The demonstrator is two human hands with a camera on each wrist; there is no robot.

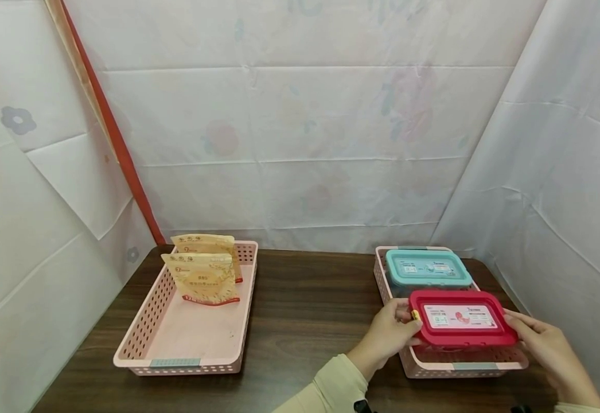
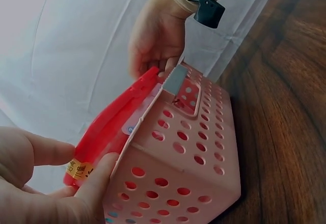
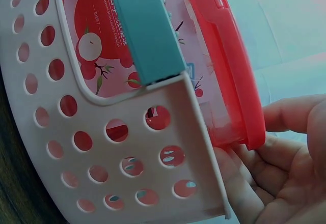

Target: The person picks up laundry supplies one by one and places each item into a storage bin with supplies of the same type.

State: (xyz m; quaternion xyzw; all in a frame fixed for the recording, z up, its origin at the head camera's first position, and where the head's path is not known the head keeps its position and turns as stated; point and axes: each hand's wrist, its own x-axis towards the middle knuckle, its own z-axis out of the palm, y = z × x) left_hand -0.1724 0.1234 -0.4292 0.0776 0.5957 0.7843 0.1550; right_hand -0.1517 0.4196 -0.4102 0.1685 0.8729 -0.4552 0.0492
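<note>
A red-lidded laundry capsule box (image 1: 462, 317) sits largely inside the right pink basket (image 1: 465, 371), its lid above the rim. At its left end my left hand (image 1: 390, 332) grips the lid's edge, thumb near a yellow sticker (image 2: 79, 169). My right hand (image 1: 545, 344) holds the opposite end, with fingers under the lid's rim in the right wrist view. Behind it in the same basket lies a teal-lidded box (image 1: 429, 268). Through the basket's holes and handle gap, the red box's printed side (image 3: 102, 35) shows.
On the left of the dark wooden table (image 1: 305, 310) stands another pink basket (image 1: 191, 370). Two yellow pouches (image 1: 204, 279) stand upright toward its back. White printed sheets (image 1: 300, 143) hang behind and at both sides.
</note>
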